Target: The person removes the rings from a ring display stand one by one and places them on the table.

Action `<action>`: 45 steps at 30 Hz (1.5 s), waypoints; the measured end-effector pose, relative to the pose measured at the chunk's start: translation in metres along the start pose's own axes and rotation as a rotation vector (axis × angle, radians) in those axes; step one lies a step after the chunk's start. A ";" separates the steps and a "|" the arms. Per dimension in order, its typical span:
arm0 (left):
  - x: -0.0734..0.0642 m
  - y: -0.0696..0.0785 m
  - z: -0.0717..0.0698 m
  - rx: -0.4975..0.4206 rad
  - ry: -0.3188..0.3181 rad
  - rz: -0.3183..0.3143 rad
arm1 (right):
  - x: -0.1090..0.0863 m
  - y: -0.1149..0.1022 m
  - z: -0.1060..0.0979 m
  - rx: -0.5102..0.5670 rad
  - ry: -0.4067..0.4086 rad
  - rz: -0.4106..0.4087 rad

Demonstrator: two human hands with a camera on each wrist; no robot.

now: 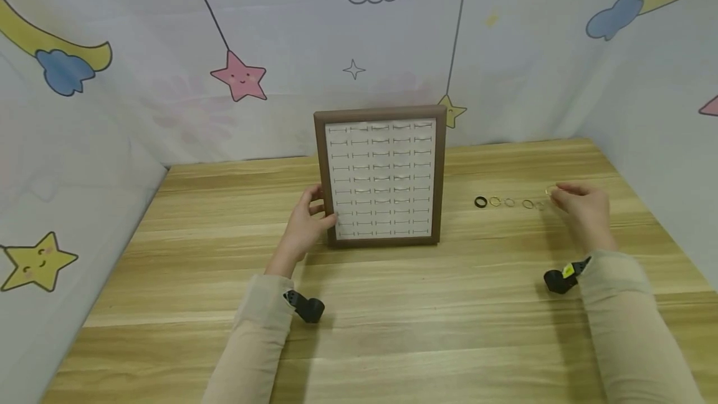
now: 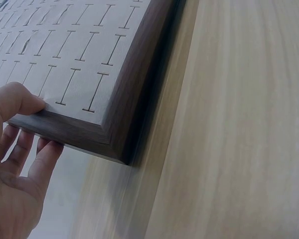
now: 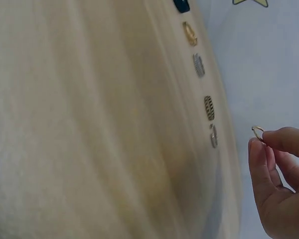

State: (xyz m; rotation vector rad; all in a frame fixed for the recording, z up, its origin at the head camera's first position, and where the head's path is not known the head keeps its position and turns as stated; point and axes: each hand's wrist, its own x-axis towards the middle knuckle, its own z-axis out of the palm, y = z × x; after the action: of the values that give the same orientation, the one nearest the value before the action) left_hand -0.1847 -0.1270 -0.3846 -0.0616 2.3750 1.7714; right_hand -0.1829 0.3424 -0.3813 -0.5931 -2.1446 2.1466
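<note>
A brown-framed ring display board (image 1: 381, 179) with rows of slits in its pale face stands upright on the table. My left hand (image 1: 305, 223) grips its left edge, thumb on the front and fingers behind, as the left wrist view shows at the frame (image 2: 74, 130). Over to the right, my right hand (image 1: 586, 211) pinches a thin gold ring (image 3: 257, 132) between thumb and fingertips, raised above the table. Left of that hand lies a row of rings: a black ring (image 1: 480, 202), a gold ring (image 1: 495, 201), a silver ring (image 1: 509, 202) and others.
The wood-grain table (image 1: 392, 329) ends at a white curtain (image 1: 280, 30) printed with stars and moons, which also closes in both sides. Small black cameras (image 1: 308, 309) sit on both wrists over beige sleeves (image 1: 628, 310).
</note>
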 end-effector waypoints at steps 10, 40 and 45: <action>0.000 0.001 0.000 0.001 -0.001 -0.003 | 0.010 0.015 -0.012 0.025 0.058 0.072; 0.000 0.000 0.000 -0.006 -0.006 -0.005 | 0.013 0.019 -0.017 -0.013 0.029 0.106; 0.001 -0.001 0.000 -0.009 -0.004 -0.003 | 0.014 0.020 -0.017 -0.064 0.034 0.093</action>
State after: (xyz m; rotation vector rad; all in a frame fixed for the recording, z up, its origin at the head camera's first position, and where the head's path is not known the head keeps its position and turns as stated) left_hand -0.1855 -0.1268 -0.3860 -0.0624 2.3631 1.7788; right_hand -0.1863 0.3621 -0.4036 -0.7438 -2.2170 2.1032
